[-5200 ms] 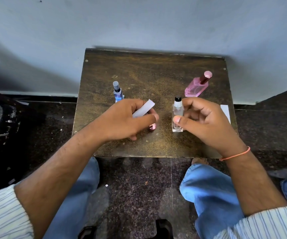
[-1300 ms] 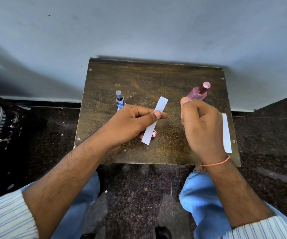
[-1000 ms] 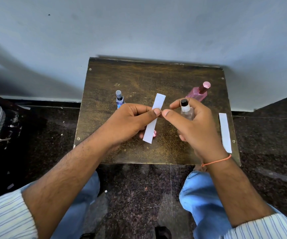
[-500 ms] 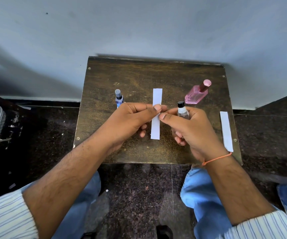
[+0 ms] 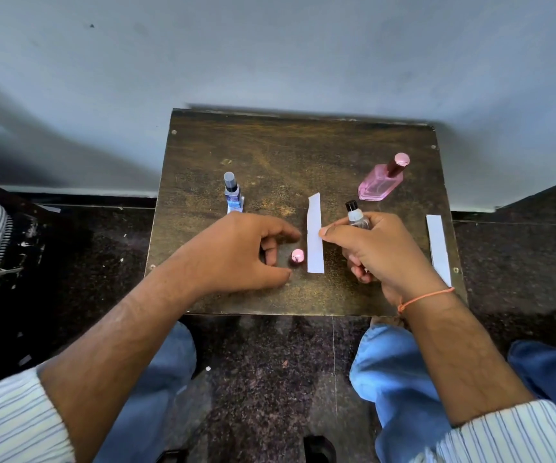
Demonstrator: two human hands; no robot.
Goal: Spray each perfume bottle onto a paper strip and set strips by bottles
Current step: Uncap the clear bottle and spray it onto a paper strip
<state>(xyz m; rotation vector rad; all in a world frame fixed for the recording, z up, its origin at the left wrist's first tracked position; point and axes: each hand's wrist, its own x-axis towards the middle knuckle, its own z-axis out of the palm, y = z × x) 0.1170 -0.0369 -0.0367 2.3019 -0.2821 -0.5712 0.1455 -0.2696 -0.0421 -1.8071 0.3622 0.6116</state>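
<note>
On the small dark wooden table (image 5: pixel 270 145) a white paper strip (image 5: pixel 314 238) lies flat near the middle. My right hand (image 5: pixel 380 248) grips a small clear bottle with a black cap (image 5: pixel 355 215), and its thumb touches the strip's right edge. My left hand (image 5: pixel 240 252) hovers just left of the strip with fingers apart, holding nothing. A small pink cap (image 5: pixel 297 256) lies between my left hand and the strip. A blue bottle (image 5: pixel 232 193) stands behind my left hand. A pink bottle (image 5: pixel 383 178) stands at the back right.
A second white strip (image 5: pixel 438 248) lies along the table's right edge. The table stands against a pale wall, over a dark speckled floor. My knees in blue jeans are just below the table's front edge.
The strip, held up by both hands half a second ago, now lies flat on the table. My left hand has let go of it and opened.
</note>
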